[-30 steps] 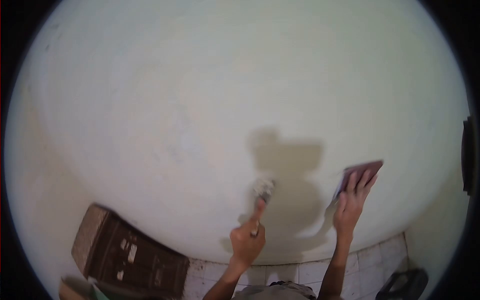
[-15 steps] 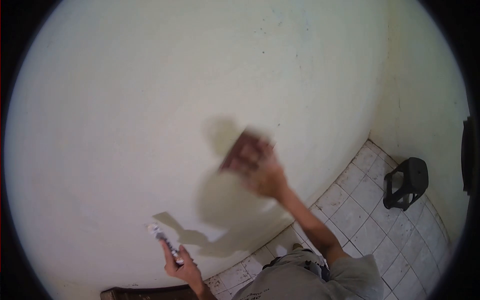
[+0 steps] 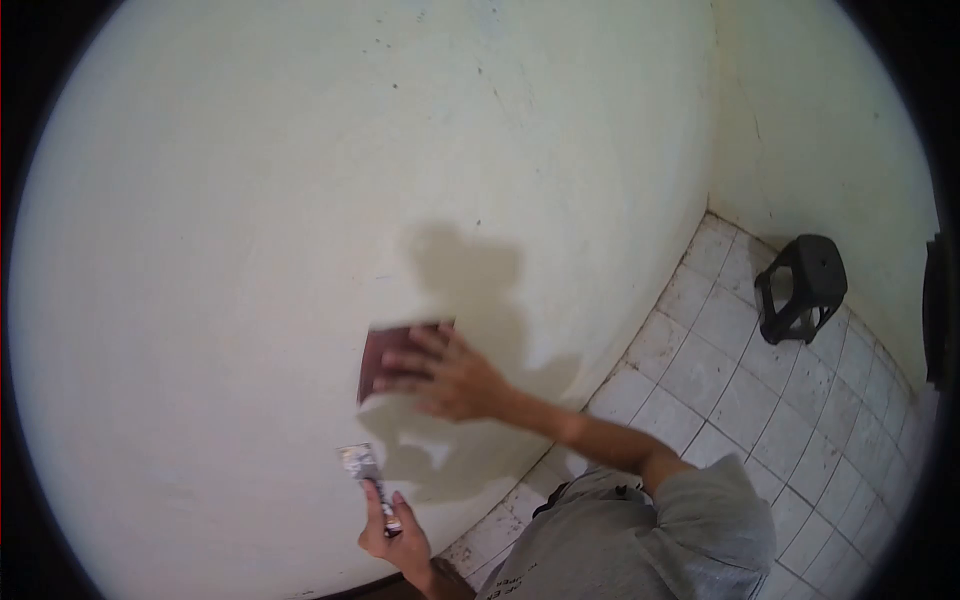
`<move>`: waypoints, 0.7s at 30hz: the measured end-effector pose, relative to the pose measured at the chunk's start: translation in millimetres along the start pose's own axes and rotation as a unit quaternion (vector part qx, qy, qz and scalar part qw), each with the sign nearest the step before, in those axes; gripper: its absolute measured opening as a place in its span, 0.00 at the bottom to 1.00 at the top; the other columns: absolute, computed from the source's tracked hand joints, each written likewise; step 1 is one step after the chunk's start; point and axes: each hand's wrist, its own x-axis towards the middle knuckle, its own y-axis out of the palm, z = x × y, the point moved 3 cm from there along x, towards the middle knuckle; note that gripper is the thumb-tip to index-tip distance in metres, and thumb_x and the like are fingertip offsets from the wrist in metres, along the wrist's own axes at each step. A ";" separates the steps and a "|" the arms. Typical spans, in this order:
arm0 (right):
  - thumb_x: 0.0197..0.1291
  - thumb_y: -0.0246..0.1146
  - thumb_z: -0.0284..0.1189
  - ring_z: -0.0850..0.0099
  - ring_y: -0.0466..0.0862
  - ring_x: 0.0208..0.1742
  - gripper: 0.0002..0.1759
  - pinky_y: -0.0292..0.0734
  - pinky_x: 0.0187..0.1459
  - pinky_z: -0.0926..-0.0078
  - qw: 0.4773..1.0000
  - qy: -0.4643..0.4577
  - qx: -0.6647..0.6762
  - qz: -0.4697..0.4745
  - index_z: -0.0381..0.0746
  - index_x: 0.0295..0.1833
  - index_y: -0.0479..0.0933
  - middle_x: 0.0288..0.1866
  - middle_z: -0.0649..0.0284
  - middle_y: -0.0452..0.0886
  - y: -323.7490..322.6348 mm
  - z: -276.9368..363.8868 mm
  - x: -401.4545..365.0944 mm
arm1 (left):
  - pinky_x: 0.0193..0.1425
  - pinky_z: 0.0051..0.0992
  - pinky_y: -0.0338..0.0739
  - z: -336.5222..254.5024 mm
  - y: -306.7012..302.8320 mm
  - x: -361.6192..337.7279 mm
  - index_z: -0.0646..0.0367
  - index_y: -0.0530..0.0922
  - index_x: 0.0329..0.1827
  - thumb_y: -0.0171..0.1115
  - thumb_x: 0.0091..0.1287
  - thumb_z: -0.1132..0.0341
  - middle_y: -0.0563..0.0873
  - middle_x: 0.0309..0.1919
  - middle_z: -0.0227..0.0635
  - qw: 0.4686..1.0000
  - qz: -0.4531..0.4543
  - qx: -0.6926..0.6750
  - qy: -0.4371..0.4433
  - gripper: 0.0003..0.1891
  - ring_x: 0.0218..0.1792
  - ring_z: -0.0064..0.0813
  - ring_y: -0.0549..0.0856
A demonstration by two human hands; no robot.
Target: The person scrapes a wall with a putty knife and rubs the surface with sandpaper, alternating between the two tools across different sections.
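Against the pale wall (image 3: 220,250), my right hand (image 3: 462,382) holds a dark reddish-brown sheet of sandpaper (image 3: 376,362) flat under its spread fingers. Part of the sheet is covered by the fingers, which are slightly blurred. Lower down, my left hand (image 3: 396,545) is closed around the handle of a putty knife (image 3: 358,462). Its blade points up and left, a little below the sandpaper, and looks stained with whitish residue. Shadows of my head and arms fall on the wall around both hands.
A black plastic stool (image 3: 805,285) stands on the white tiled floor (image 3: 735,380) at right, near the wall corner. Small dark marks (image 3: 395,86) dot the upper wall. A dark object (image 3: 936,310) sits at the far right edge.
My right hand has moved the sandpaper left and down in view, with its fingers more level. My left hand and the putty knife show further right as the view shifted; the stool appears higher.
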 end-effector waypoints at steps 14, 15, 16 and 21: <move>0.57 0.65 0.34 0.34 0.48 0.79 0.41 0.47 0.75 0.34 0.971 0.218 -0.076 0.068 0.48 0.78 0.61 0.81 0.46 0.50 28.3 -19.2 -73.9 | 0.18 0.17 0.61 -8.4 40.2 -14.9 0.68 0.72 0.69 0.64 0.65 0.77 0.74 0.11 0.27 0.987 0.093 -0.108 -0.077 0.28 0.12 0.12 0.67; 0.58 0.65 0.36 0.38 0.49 0.80 0.40 0.47 0.75 0.35 0.983 0.177 -0.015 0.045 0.48 0.77 0.63 0.81 0.50 0.53 28.1 -4.4 -100.5 | 0.17 0.17 0.61 -9.1 46.7 -7.8 0.69 0.70 0.70 0.64 0.65 0.75 0.74 0.11 0.27 0.987 0.100 -0.106 -0.062 0.29 0.11 0.12 0.67; 0.58 0.64 0.39 0.42 0.51 0.80 0.38 0.47 0.76 0.36 0.991 0.129 0.043 0.021 0.48 0.76 0.64 0.81 0.55 0.55 23.1 -4.8 -116.7 | 0.17 0.17 0.62 -12.8 52.8 -0.8 0.69 0.70 0.70 0.65 0.65 0.75 0.74 0.11 0.27 0.988 0.110 -0.103 -0.030 0.29 0.11 0.12 0.68; 0.69 0.54 0.40 0.45 0.46 0.82 0.34 0.46 0.77 0.41 0.951 0.235 -0.184 0.084 0.44 0.79 0.59 0.82 0.56 0.54 -8.7 -136.8 -101.3 | 0.19 0.16 0.65 -20.2 92.5 2.5 0.71 0.72 0.68 0.68 0.62 0.75 0.76 0.12 0.30 0.981 0.156 -0.118 -0.014 0.30 0.12 0.13 0.70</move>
